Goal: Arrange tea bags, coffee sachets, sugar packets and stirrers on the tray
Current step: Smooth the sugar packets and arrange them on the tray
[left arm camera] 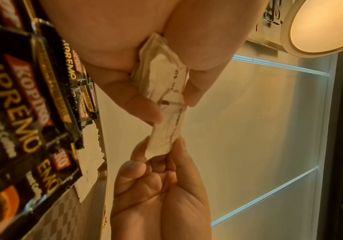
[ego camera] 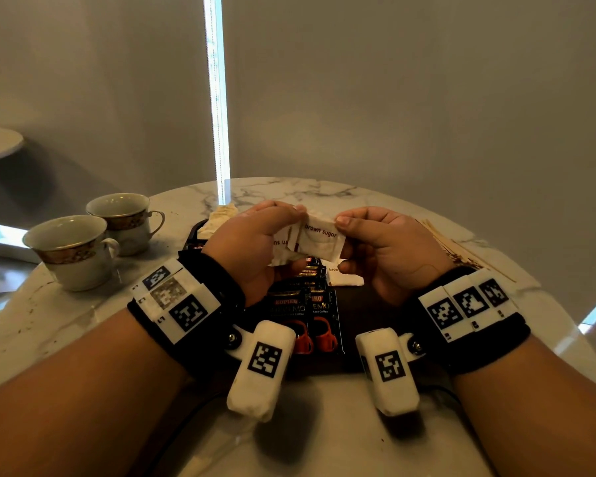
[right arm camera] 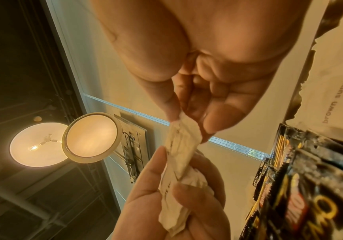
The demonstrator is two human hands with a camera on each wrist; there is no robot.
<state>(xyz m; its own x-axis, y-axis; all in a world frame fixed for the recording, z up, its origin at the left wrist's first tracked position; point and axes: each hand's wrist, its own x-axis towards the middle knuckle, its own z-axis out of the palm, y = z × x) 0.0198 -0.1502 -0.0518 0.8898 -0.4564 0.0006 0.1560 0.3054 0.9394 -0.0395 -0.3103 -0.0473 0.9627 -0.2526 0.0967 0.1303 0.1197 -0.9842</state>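
Above the dark tray [ego camera: 375, 321] my left hand [ego camera: 291, 218] grips a small bunch of white brown sugar packets [ego camera: 320, 242]. My right hand [ego camera: 350, 225] pinches the right edge of the front packet [left arm camera: 170, 129] between thumb and finger. The wrist views show the same: the left hand [left arm camera: 166, 104] bunches the packets [right arm camera: 183, 146] while the right hand [right arm camera: 191, 120] holds one end. Black coffee sachets [ego camera: 303, 304] lie overlapping in a row on the tray. One more sugar packet [ego camera: 344, 278] lies flat beside them.
Two gold-rimmed cups [ego camera: 80, 249] stand on the marble table [ego camera: 66, 321] at the left. Tea bags [ego camera: 221, 218] rest at the tray's far left corner. Wooden stirrers [ego camera: 461, 249] lie on the table to the right of the tray. A wall and blinds rise behind.
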